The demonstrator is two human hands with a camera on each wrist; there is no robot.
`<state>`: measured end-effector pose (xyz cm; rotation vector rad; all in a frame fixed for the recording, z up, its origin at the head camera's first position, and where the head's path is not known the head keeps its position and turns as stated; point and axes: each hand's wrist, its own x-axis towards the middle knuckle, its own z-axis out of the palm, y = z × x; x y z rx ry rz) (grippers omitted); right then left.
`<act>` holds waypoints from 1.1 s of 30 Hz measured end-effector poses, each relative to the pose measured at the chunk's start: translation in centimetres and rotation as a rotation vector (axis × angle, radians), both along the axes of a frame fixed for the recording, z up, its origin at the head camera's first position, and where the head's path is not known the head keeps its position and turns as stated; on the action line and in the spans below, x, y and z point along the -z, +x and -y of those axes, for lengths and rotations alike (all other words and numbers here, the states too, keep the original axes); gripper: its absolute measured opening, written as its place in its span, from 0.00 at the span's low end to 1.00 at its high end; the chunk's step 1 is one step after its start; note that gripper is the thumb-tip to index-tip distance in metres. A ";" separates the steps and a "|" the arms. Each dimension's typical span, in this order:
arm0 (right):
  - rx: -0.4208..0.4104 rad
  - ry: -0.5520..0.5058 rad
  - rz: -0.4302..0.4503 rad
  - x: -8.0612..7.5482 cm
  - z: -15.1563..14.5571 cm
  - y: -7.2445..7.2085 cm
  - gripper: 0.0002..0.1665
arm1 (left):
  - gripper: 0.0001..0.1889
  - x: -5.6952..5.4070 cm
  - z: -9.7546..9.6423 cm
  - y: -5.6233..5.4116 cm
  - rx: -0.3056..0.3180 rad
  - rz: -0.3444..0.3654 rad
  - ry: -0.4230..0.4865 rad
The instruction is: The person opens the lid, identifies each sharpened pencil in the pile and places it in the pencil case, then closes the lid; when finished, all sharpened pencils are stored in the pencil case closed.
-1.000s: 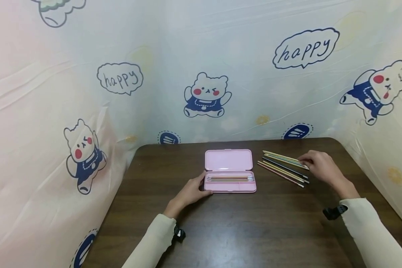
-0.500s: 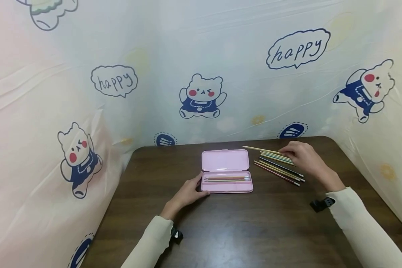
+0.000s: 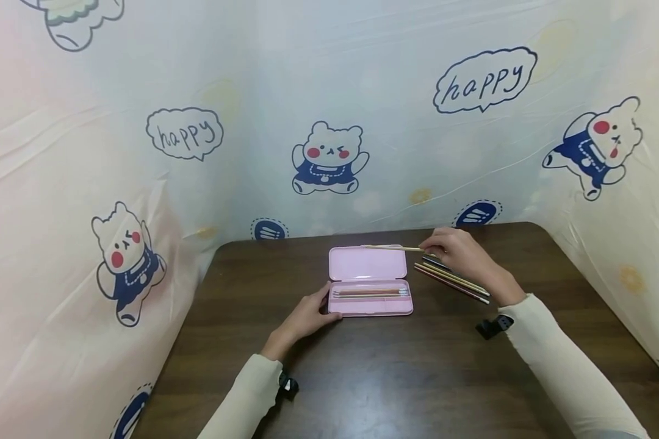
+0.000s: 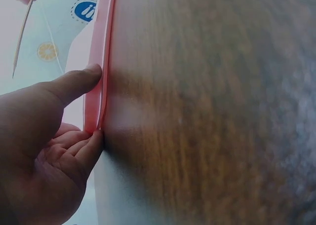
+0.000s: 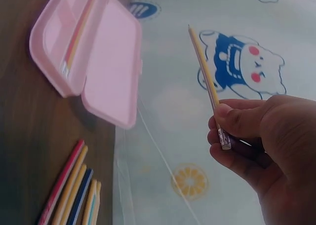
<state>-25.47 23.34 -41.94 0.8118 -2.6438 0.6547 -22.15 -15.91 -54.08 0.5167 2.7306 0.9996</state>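
A pink pencil case (image 3: pixel 362 307) lies open on the table, its lid (image 3: pixel 367 265) folded back. Several pencils (image 3: pixel 369 293) lie in its rear compartment. My left hand (image 3: pixel 306 316) holds the case by its left end; in the left wrist view the thumb and fingers (image 4: pixel 92 148) pinch its corner. Raised off the table, my right hand (image 3: pixel 462 253) pinches a yellow pencil (image 5: pixel 205 69) near its eraser end, the sharpened tip pointing left over the lid. Below that hand, several loose pencils (image 3: pixel 454 281) lie right of the case, partly hidden by it in the head view.
The brown wooden table (image 3: pixel 362 372) ends against a pale printed curtain (image 3: pixel 252 164) at the back and sides. Loose pencils in red, yellow and dark blue (image 5: pixel 80 198) lie side by side close to the case.
My right hand has picked up the yellow pencil from the loose ones and carried it left, towards the case lid. The left hand stays at the case while the head view shifts slightly.
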 end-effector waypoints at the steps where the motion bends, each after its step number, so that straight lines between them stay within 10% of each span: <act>1: -0.004 -0.001 0.011 0.1 0.4 -0.1 0.09 | 0.50 0.0 0.0 0.0 -0.001 0.000 -0.002; 33: -0.124 0.029 0.152 9.3 6.0 -2.7 0.07 | 0.50 -0.2 -0.2 0.0 -0.015 0.002 -0.013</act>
